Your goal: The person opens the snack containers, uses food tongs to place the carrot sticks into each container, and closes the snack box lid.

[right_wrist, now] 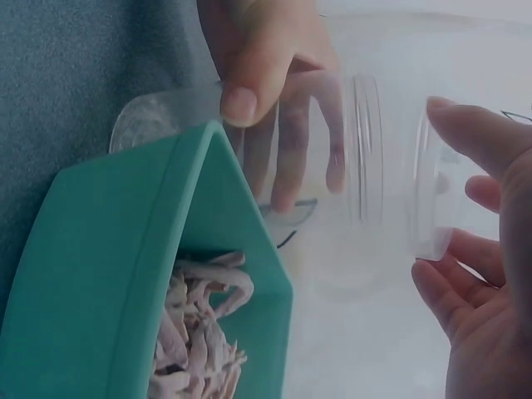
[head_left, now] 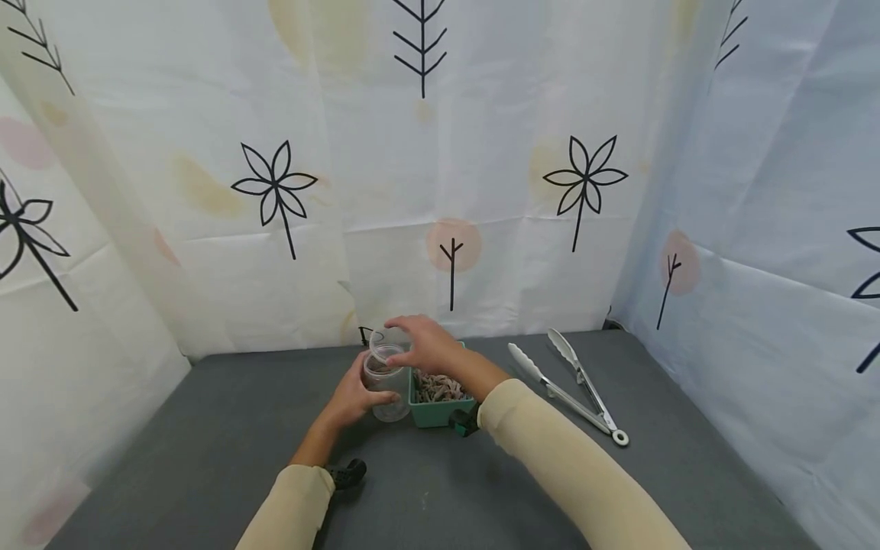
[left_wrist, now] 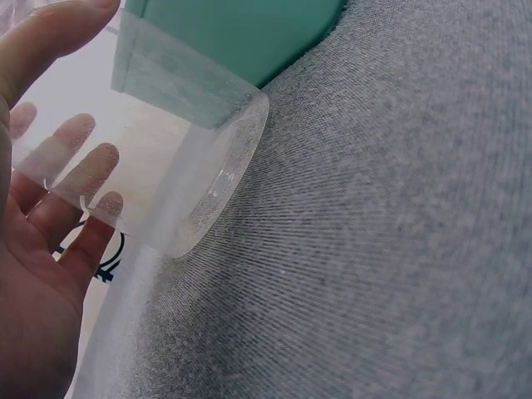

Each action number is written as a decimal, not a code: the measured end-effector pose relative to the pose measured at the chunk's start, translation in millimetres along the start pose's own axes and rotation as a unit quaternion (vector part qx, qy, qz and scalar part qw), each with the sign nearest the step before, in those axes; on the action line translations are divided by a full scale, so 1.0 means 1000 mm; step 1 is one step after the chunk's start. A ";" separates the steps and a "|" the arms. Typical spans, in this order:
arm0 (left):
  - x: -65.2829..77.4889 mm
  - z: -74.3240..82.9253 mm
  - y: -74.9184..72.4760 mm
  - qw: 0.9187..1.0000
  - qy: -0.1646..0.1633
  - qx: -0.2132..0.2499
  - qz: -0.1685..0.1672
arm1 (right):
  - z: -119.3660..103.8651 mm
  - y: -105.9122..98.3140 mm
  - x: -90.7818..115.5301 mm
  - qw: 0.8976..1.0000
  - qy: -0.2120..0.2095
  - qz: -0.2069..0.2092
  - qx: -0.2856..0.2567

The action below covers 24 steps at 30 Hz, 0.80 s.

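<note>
My left hand [head_left: 352, 399] grips a clear plastic jar [head_left: 392, 411] round its side, thumb in front. The jar stands upright on the dark table, and its screw threads show in the right wrist view. Over its mouth my right hand [head_left: 429, 347] pinches a clear lid [right_wrist: 426, 208] by the rim between thumb and fingers. A small gap separates lid and jar in the right wrist view. Touching or close beside the jar is a green rectangular container [head_left: 435, 415] of pale greyish, twisted strips [right_wrist: 199, 337]. The right forearm crosses over part of it.
Metal tongs [head_left: 574, 397] with white tips lie spread on the right of the grey table [head_left: 206, 451]. Behind and at both sides hangs a white curtain [head_left: 481, 168] printed with leaves and flowers. Dark wrist cameras [head_left: 348, 473] sit on both wrists.
</note>
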<state>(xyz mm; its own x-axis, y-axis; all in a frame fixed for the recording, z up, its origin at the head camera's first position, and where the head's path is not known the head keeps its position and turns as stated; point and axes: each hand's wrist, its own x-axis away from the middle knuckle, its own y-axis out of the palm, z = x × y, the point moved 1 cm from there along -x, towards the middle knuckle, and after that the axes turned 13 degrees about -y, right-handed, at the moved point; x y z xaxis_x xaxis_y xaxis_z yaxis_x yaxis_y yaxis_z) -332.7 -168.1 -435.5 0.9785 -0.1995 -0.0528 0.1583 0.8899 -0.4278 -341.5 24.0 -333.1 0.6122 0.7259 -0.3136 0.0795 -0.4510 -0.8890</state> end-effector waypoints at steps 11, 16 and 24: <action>-0.008 -0.010 0.004 0.999 0.028 0.022 0.001 | 0.017 -0.017 0.024 0.999 -0.003 0.052 -0.011; -0.006 -0.007 0.003 0.999 0.043 0.021 -0.001 | 0.025 -0.023 0.037 0.998 0.008 0.061 -0.007; 0.008 0.013 0.000 0.999 0.033 0.036 -0.018 | 0.034 -0.028 0.063 0.997 0.017 0.079 -0.018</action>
<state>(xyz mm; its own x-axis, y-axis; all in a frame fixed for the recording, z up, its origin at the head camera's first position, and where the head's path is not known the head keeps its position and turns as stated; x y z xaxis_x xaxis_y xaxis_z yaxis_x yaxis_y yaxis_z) -323.0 -164.2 -424.2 0.9614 -0.2570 -0.0985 0.2055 0.9083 -0.3645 -331.9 99.9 -339.5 0.6458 0.6270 -0.4358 0.0080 -0.5762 -0.8172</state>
